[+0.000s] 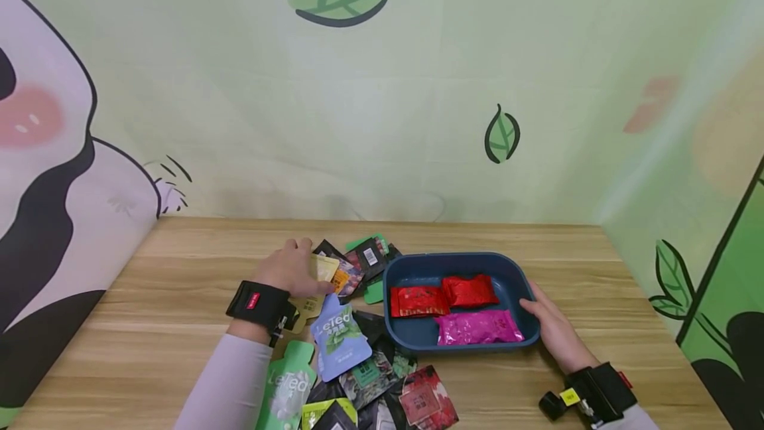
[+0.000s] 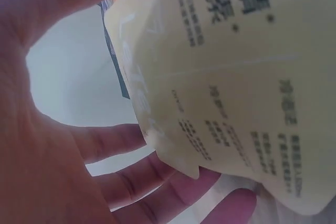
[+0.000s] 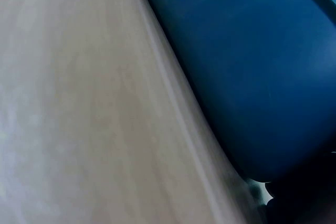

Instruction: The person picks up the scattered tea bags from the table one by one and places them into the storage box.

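My left hand is at the left edge of a pile of flat sachets and grips a pale yellow sachet. In the left wrist view the thumb lies over its edge, and the fingers are behind its printed face. On the right, my right hand holds the end of a dark blue plastic tray, thumb over the rim. Two red packets and a shiny pink packet lie in the tray. The right wrist view shows the blue tray's outer wall but little of the hand.
Left of the tray, a blue sachet, a green sachet and a red sachet lie among several black ones. More dark sachets lie behind. A printed cloth backdrop rises behind the wooden table.
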Tool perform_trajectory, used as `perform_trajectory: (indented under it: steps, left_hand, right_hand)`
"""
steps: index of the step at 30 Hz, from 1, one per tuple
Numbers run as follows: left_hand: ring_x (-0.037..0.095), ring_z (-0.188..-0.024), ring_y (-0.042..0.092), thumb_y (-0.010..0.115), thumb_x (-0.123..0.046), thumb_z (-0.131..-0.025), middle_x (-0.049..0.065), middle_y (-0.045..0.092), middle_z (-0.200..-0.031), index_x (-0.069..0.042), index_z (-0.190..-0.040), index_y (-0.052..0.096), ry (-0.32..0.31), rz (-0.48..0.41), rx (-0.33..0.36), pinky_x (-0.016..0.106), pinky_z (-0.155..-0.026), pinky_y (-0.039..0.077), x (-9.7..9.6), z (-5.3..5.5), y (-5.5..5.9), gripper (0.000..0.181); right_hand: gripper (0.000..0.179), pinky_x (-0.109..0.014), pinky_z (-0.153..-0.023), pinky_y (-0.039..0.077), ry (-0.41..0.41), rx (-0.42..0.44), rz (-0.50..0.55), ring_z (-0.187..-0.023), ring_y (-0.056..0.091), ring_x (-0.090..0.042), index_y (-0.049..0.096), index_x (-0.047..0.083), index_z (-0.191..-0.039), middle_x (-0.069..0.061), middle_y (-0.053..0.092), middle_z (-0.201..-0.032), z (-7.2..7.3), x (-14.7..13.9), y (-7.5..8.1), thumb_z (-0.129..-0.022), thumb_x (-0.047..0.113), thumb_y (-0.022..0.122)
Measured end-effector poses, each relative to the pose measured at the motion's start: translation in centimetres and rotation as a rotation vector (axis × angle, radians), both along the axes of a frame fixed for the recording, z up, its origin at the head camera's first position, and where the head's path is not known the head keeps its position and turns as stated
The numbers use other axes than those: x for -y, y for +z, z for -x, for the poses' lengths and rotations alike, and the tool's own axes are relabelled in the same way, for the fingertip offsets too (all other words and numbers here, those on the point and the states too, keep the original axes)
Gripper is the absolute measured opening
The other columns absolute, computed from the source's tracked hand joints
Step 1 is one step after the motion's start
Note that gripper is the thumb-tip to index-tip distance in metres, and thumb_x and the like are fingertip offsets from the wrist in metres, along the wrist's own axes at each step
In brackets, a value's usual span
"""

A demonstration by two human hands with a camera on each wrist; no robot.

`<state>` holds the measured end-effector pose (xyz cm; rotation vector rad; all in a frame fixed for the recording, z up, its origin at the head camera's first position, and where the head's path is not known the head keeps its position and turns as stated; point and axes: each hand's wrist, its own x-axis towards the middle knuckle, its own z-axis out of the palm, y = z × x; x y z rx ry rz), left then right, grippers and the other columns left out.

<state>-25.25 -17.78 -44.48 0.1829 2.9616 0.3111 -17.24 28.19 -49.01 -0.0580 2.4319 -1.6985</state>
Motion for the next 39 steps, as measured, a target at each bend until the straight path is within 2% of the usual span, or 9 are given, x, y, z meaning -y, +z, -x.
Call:
perform_trajectory:
  steps: [6,14,22,26,30,34,39]
  left_hand:
    - [0.038,-0.096,0.059,0.074,-0.062,-0.069,0.029,0.049,-0.132,0.005,-0.143,0.04,0.019,0.018,-0.01,0.049,-0.078,0.051,-0.2,0.0,0.1,0.105]
    - [0.035,-0.086,0.056,0.073,-0.07,-0.065,0.029,0.051,-0.125,0.009,-0.134,0.043,0.095,0.071,0.013,0.048,-0.073,0.051,-0.4,-0.1,0.3,0.109]
    - [0.036,-0.087,0.057,0.072,-0.066,-0.069,0.028,0.052,-0.124,0.008,-0.135,0.045,0.077,0.076,0.017,0.049,-0.073,0.051,-0.2,0.1,0.0,0.103]
    - [0.039,-0.092,0.058,0.073,-0.062,-0.07,0.029,0.052,-0.127,0.006,-0.139,0.045,0.063,0.068,0.006,0.051,-0.074,0.051,-0.2,0.0,0.3,0.101]
    - [0.042,-0.1,0.059,0.073,-0.059,-0.07,0.028,0.051,-0.131,0.002,-0.142,0.047,0.04,0.056,-0.042,0.053,-0.077,0.051,-0.4,-0.2,1.1,0.098]
    - [0.04,-0.104,0.058,0.072,-0.06,-0.07,0.024,0.053,-0.132,-0.003,-0.142,0.05,0.001,0.037,-0.117,0.052,-0.079,0.05,-1.2,-0.6,2.0,0.095]
    - [0.035,-0.105,0.058,0.07,-0.059,-0.07,0.018,0.055,-0.131,-0.008,-0.14,0.055,-0.086,-0.028,-0.233,0.049,-0.081,0.05,-2.5,-1.1,2.6,0.088]
  right_hand:
    - [0.073,-0.057,-0.117,0.003,0.007,-0.01,0.005,-0.15,-0.003,-0.039,0.006,-0.006,-0.158,-0.025,0.001,-0.165,0.1,0.0,-0.1,-0.105,0.031,0.039]
    - [0.074,-0.057,-0.117,0.002,0.013,-0.014,0.021,-0.15,-0.003,-0.039,0.005,-0.006,-0.159,-0.024,0.001,-0.165,0.0,0.0,-0.1,-0.105,0.032,0.039]
    - [0.075,-0.056,-0.117,0.002,0.022,-0.022,0.041,-0.15,-0.003,-0.038,0.005,-0.006,-0.159,-0.023,0.001,-0.165,0.2,0.0,-0.1,-0.104,0.033,0.04]
    - [0.075,-0.056,-0.117,0.002,0.017,-0.011,0.029,-0.15,-0.004,-0.038,0.004,-0.006,-0.158,-0.024,0.0,-0.165,0.1,0.0,0.0,-0.104,0.033,0.04]
    - [0.076,-0.057,-0.117,0.001,0.011,-0.001,0.015,-0.15,-0.005,-0.038,0.004,-0.005,-0.159,-0.023,-0.001,-0.165,0.1,0.0,0.0,-0.104,0.034,0.039]
    - [0.076,-0.056,-0.117,0.002,0.01,0.006,0.011,-0.15,-0.005,-0.038,0.003,-0.005,-0.159,-0.023,0.0,-0.165,0.2,0.0,0.1,-0.104,0.035,0.04]
    - [0.076,-0.057,-0.117,0.001,0.01,0.012,0.018,-0.15,-0.005,-0.038,0.003,-0.005,-0.159,-0.023,-0.001,-0.165,0.1,0.0,0.0,-0.104,0.034,0.04]
